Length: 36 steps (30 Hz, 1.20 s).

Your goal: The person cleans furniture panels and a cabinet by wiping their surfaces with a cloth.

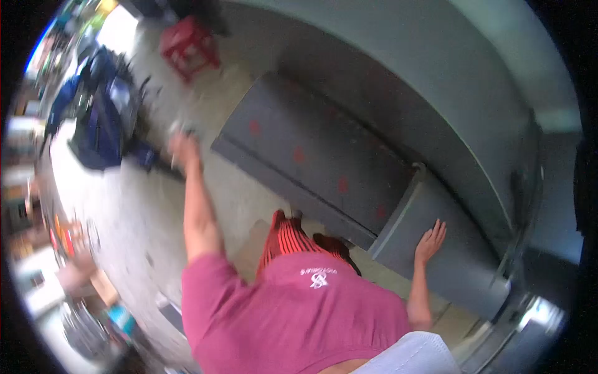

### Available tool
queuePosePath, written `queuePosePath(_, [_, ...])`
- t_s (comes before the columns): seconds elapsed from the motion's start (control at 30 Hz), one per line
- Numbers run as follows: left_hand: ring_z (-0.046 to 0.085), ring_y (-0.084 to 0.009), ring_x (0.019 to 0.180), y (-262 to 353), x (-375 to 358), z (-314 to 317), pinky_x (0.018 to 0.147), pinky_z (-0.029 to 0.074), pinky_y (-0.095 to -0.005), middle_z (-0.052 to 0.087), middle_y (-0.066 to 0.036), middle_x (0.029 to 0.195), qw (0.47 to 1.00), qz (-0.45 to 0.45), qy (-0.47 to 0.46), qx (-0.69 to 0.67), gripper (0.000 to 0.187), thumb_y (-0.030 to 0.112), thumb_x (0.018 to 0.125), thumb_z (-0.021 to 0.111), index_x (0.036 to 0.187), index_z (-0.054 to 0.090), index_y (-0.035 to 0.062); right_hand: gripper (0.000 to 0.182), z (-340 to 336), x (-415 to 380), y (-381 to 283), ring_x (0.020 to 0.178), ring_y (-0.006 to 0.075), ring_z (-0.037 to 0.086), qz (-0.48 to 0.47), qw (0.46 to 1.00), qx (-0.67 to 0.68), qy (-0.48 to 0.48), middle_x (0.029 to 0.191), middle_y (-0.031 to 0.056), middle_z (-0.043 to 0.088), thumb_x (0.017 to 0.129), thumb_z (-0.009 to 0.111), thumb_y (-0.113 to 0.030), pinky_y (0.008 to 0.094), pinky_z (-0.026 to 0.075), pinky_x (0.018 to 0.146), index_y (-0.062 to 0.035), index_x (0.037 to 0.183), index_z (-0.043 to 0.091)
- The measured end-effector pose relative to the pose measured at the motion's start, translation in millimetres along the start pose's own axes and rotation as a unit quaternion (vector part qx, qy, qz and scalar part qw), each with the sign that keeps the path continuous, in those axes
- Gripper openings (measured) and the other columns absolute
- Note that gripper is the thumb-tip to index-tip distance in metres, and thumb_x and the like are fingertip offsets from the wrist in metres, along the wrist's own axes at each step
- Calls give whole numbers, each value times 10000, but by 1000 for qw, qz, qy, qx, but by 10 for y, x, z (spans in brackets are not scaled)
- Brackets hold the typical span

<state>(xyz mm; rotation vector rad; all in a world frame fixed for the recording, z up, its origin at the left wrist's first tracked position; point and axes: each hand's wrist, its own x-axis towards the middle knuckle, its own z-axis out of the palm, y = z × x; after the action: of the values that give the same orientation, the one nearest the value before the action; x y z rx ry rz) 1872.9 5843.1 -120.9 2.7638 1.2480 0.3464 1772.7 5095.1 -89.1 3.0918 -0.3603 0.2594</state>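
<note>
My right hand (430, 243) lies flat, fingers stretched out, on a smooth grey panel (461, 262) at the right. That panel adjoins a longer, darker grey panel (299, 140) with several faint red marks and a lengthwise groove near its front edge. On the left my arm reaches out over the concrete floor, and my left hand (185, 149) is smeared by motion. Something pale and shiny shows at its fingertips, too blurred to name. This hand is apart from the grey panels.
A red plastic stool (189, 48) stands at the top left. Dark blue bags or covered gear (99, 124) sit on the concrete floor (143, 218). A large curved grey surface (398, 43) rises behind the panels. Blurred clutter lines the left edge.
</note>
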Motion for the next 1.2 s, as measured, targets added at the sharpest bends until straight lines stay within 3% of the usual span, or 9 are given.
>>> queuePosePath(0.07, [489,-346,1036,-247,-249,108,899,355,-445,534,-184,1126,983,90,159,17,479,231,777,583,1211,494,49,423,-93,-53,-80,1294,319,261,9,1000,0,-2,1402,122,298,903,418,-141,455,220,1050,-114,1323,372])
queuePosePath(0.17, [461,-360,1098,481,-863,-192,903,363,-468,475,-240,1205,988,112,-81,-67,532,109,774,572,1284,427,70,426,-191,-15,-92,1267,329,294,51,999,17,-9,1357,133,347,863,476,-122,456,236,1041,-96,1283,408])
queuePosePath(0.2, [492,-353,1020,722,-1268,40,843,384,-470,510,-223,1123,928,312,205,1,491,101,769,557,1251,467,91,427,-184,-46,-42,1266,325,297,56,998,15,12,1356,128,349,862,479,-130,454,238,1040,-104,1283,411])
queuePosePath(0.27, [533,-340,909,1319,-2151,5,798,409,-457,558,-180,970,926,364,-64,-72,359,109,755,539,1106,540,36,427,-158,-127,-3,1265,321,300,88,995,11,40,1354,123,352,861,482,-138,452,241,1039,-111,1282,414])
queuePosePath(0.43, [461,-332,1026,1943,-3994,-511,881,393,-455,480,-177,1114,550,723,-368,-197,430,98,678,590,1105,530,93,410,-110,-178,114,1268,304,303,77,995,26,49,1359,99,359,867,474,-184,447,251,1038,-145,1273,438])
queuePosePath(0.67, [515,-343,914,1737,-3438,382,823,414,-400,563,-171,982,801,408,-289,-330,364,55,679,589,1040,565,20,406,-23,-277,431,1260,314,310,76,992,71,68,1357,115,362,868,463,-223,500,229,1040,-138,1264,453])
queuePosePath(0.83, [548,-320,990,2245,-2672,-595,839,457,-407,531,-208,1135,909,359,91,-192,455,237,822,539,1199,481,-12,443,-246,-724,503,1281,321,277,76,988,133,27,1395,110,309,860,489,-290,494,206,1051,-147,1276,440])
queuePosePath(1.07, [416,-342,1149,3972,-4936,-899,939,345,-488,412,-185,1278,650,718,-88,-233,570,274,806,587,1279,399,16,457,-419,-2324,1310,1292,289,273,-30,982,175,64,1403,99,302,869,483,-302,470,232,1048,-177,1303,409])
queuePosePath(1.2, [398,-374,1165,3911,-7030,-1150,953,344,-443,438,-228,1248,516,798,-262,-167,617,211,699,665,1271,451,119,433,-113,-3488,1944,1209,321,393,230,928,288,-51,1371,168,318,865,491,-276,398,306,1018,-155,1276,424])
